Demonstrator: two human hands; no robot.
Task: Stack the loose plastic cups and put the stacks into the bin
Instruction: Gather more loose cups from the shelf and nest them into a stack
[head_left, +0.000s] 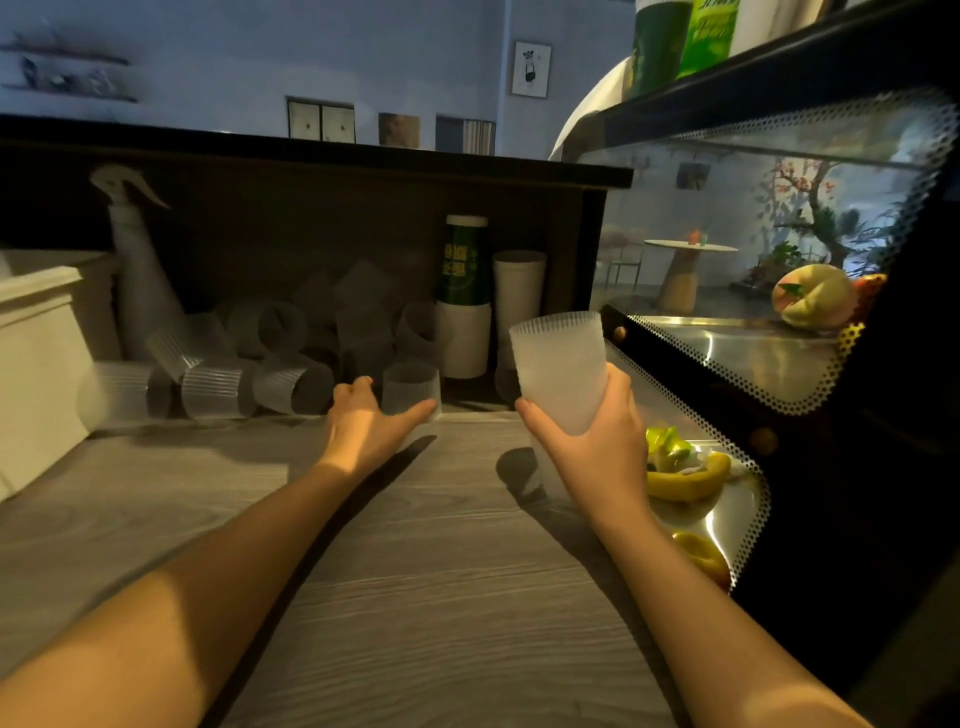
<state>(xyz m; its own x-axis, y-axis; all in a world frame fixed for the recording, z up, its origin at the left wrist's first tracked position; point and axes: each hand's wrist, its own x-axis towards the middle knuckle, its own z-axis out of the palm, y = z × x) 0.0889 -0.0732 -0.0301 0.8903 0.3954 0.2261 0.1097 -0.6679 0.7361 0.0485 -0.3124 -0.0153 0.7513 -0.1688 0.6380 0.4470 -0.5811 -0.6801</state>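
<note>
Frosted ribbed cup stack (561, 369) gripped upright in right hand (597, 441), left hand (363, 421) spread open at an upside-down cup (410, 387)

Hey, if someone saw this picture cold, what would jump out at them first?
First, the frosted cup held upright in the right hand, right of centre. Next, the left hand reaching for an upside-down cup at the edge of the jumbled pile of cups against the dark back wall. On the right, bananas glow yellow inside the display case.

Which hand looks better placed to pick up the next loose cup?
Left. The left hand is open, reaching the upside-down cup; the right hand already holds a cup stack.
</note>
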